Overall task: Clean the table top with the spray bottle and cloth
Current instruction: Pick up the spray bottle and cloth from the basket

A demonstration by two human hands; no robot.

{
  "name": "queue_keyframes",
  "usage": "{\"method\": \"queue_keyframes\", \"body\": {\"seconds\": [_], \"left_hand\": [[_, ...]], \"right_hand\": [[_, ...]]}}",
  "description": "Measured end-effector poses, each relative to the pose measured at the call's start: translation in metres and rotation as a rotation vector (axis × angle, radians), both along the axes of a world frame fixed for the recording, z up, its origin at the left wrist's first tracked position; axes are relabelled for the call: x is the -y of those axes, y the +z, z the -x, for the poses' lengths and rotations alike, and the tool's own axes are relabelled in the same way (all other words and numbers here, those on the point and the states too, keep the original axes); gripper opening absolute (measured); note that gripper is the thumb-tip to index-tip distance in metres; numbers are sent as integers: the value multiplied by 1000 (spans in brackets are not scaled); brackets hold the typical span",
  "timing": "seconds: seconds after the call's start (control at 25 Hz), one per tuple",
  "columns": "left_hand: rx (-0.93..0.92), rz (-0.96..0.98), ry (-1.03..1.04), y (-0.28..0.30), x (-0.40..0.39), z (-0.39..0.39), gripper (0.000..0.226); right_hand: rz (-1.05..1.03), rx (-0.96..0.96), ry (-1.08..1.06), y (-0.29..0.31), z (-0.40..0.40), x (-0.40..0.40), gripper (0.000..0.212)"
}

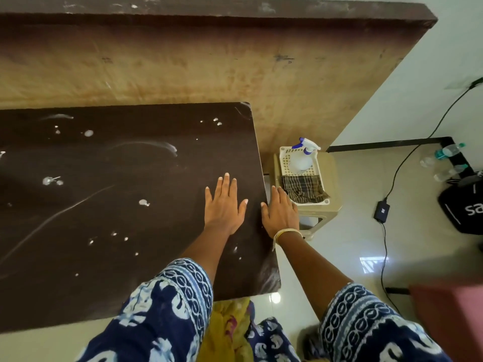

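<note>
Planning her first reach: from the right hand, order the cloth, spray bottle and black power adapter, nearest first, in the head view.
From the right hand:
1. Cloth, in the basket's near end, just beyond the fingertips.
2. Spray bottle, at the basket's far end.
3. Power adapter, on the floor to the right.

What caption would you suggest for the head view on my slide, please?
Both hands, left and right, open at the smudged table top edge; spray bottle and cloth wait in a basket.

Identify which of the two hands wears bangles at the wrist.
The right hand, reaching past the table's edge toward the basket; the left hand, flat on the tabletop, has a bare wrist.
</note>
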State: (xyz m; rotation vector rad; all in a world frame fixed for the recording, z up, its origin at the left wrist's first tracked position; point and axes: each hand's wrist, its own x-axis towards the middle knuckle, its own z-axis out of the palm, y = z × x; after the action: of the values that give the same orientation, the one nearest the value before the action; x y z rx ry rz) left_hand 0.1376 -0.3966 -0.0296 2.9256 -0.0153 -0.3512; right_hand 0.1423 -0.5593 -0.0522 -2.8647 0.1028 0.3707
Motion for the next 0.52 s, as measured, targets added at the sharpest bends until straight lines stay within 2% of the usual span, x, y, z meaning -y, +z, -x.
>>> {"method": "queue_keyframes", "body": {"seconds": [0.24, 0.52], "left_hand": [[-47, 36, -1, -15, 37, -49, 69], [-46, 68, 158, -30, 71, -102, 69]], "right_hand": [[-114, -4, -101, -13, -43, 28, 52], [-329, -110, -250, -39, -104, 68, 40]]}}
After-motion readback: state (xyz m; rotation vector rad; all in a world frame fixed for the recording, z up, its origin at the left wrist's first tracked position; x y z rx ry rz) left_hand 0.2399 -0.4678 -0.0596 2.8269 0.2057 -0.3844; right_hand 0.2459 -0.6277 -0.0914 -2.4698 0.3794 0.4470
